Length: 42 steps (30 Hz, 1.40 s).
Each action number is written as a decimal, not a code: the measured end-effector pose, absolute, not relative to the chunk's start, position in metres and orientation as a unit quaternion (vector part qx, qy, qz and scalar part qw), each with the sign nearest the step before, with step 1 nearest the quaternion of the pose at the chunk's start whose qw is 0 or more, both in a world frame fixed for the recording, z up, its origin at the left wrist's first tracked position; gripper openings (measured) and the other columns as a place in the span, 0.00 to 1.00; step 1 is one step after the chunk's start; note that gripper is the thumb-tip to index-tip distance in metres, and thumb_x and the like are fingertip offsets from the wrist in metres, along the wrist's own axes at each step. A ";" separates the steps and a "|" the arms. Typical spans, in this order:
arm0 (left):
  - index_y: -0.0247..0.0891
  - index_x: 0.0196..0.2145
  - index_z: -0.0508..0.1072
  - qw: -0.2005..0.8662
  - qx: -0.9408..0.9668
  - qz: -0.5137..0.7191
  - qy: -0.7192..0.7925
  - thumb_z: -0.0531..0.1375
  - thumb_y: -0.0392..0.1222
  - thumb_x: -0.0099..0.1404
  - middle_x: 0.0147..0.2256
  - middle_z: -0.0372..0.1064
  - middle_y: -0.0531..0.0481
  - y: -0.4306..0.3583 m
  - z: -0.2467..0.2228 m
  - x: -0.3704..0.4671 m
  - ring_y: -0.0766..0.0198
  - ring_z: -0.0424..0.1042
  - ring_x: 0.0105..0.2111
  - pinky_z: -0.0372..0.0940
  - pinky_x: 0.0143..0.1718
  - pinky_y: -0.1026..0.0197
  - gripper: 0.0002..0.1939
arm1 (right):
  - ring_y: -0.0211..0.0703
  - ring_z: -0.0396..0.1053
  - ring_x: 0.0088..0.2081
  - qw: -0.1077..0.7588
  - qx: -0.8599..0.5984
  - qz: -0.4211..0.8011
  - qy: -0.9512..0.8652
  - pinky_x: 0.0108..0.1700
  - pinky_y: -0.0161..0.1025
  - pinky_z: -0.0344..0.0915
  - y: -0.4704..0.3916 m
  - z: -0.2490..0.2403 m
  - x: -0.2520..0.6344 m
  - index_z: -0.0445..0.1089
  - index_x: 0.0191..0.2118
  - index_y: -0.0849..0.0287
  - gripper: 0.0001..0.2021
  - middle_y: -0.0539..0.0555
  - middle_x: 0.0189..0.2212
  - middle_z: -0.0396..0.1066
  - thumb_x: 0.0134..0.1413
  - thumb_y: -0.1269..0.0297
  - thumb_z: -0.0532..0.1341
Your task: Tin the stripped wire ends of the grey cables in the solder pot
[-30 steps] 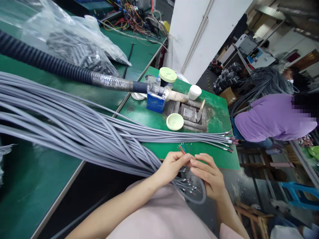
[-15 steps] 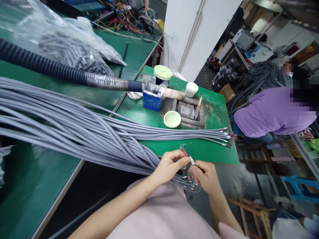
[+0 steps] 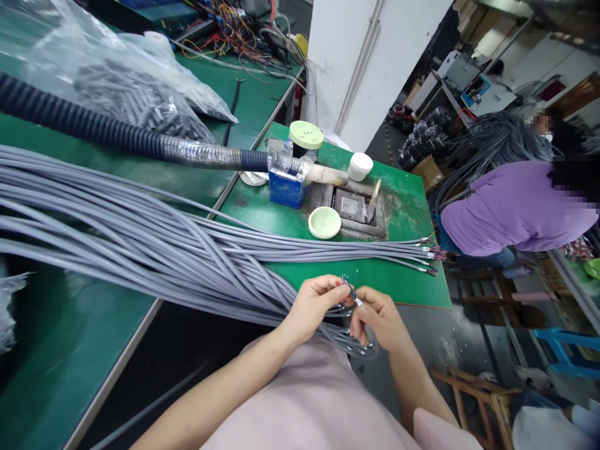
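Here, the left hand [image 3: 312, 307] pinches wires [image 3: 352, 290] in a narrow grip; the right hand [image 3: 380, 317] holds their cable [image 3: 359, 302] by its white end, at the table's [image 3: 412, 287] near edge, beside the grey bundle [image 3: 225, 253].

My pale pink top [image 3: 300, 400], plain cloth with soft folds in the front, the same pink on my right sleeve [image 3: 435, 431], wide at its edge, my forearms [image 3: 225, 384] bare, my fingers [image 3: 375, 296] also bare
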State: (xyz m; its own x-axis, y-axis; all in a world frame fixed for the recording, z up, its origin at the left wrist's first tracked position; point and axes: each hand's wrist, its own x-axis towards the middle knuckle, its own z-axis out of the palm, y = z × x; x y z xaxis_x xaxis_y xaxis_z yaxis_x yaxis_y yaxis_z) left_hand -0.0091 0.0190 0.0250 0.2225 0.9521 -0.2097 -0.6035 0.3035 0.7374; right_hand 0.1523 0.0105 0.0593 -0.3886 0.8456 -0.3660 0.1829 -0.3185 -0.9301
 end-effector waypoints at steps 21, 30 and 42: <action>0.35 0.26 0.72 0.689 0.255 0.586 0.342 0.66 0.43 0.56 0.22 0.69 0.55 0.016 0.030 -0.003 0.70 0.68 0.23 0.64 0.30 0.65 0.09 | 0.32 0.63 0.16 0.414 -0.529 0.539 -0.507 0.18 0.30 0.60 0.026 0.063 0.126 0.72 0.32 0.60 0.07 0.45 0.16 0.67 0.47 0.63 0.66; 0.35 0.27 0.74 0.651 0.269 0.595 0.388 0.67 0.42 0.55 0.26 0.72 0.53 0.018 0.021 0.000 0.69 0.69 0.28 0.65 0.34 0.66 0.08 | 0.31 0.61 0.21 0.403 -0.514 0.530 -0.541 0.24 0.30 0.60 0.039 0.065 0.129 0.67 0.29 0.59 0.08 0.45 0.20 0.63 0.53 0.62 0.63; 0.36 0.32 0.76 0.558 0.406 0.570 0.446 0.63 0.41 0.59 0.26 0.72 0.52 0.025 0.015 -0.010 0.68 0.67 0.26 0.63 0.29 0.65 0.05 | 0.28 0.53 0.14 0.353 -0.517 0.476 -0.618 0.17 0.30 0.48 0.117 0.083 0.147 0.67 0.28 0.60 0.09 0.46 0.18 0.66 0.52 0.59 0.62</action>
State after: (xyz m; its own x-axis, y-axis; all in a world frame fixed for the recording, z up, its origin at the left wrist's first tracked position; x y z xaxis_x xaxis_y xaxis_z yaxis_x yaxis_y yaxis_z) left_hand -0.0105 0.0252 0.0145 -0.0473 0.9982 -0.0355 -0.2734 0.0212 0.9617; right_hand 0.1466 0.1170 0.0827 -0.2164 0.9747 -0.0553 0.3019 0.0129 -0.9532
